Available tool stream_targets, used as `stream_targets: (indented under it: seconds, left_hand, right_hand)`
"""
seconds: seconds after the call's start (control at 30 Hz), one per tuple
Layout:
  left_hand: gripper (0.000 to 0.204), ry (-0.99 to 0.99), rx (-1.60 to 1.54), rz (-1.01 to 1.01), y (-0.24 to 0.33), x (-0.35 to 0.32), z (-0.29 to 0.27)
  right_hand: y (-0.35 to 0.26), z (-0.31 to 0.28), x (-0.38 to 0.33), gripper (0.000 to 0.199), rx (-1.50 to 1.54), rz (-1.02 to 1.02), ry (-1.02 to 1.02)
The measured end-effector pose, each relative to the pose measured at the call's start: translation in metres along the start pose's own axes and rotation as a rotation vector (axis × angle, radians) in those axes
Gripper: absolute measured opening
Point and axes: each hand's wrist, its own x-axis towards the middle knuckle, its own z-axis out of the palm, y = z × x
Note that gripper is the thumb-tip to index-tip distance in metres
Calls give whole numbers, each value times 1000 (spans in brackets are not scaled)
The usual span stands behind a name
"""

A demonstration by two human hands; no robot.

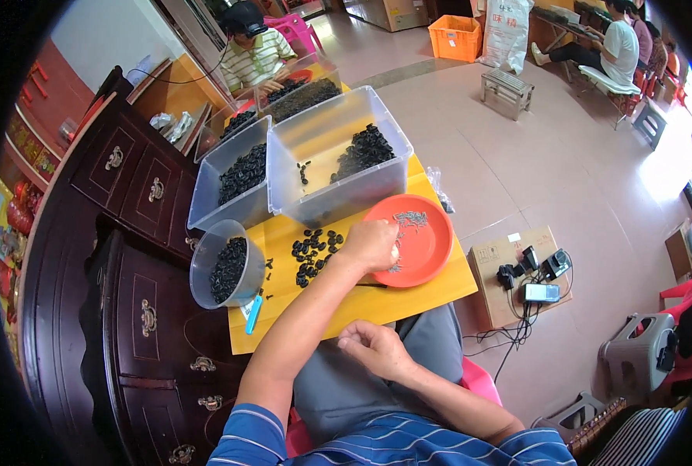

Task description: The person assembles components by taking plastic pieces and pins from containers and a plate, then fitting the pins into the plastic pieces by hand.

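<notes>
My left hand [373,245] reaches over the rim of a round red plastic dish [427,260]. Its fingers are closed and pointed down at small grey metal pins [410,219] scattered in the dish; whatever sits between the fingertips is hidden. Over my lap, just off the table edge, my right hand [378,351] is curled with thumb and fingers drawn together; I cannot make out what it holds. Left of the dish, small black oval parts [312,252] lie loose on the yellow tabletop [346,299]. A thin dark tool [371,285] lies partly under the dish.
Clear tubs [338,203] of black parts line the far side. A round clear bucket [199,268] and a light-blue cutter [254,314] are at left, beside dark drawers [148,256]. A carton [489,272] with chargers stands right. Another person [254,58] sits across.
</notes>
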Motion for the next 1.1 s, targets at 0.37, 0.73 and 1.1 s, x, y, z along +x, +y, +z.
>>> stream_targets:
  seconds: [0.37, 0.73, 1.1]
  left_hand:
    - [10, 221, -368, -29, 4, -119, -49]
    - [10, 204, -325, -31, 15, -186, -50]
    - [9, 278, -387, 7, 23, -198, -45]
  right_hand:
    - [8, -7, 10, 14, 315, -34, 146]
    - [8, -2, 7, 20, 435, 81, 10]
    - [-1, -7, 6, 21, 549, 141, -23]
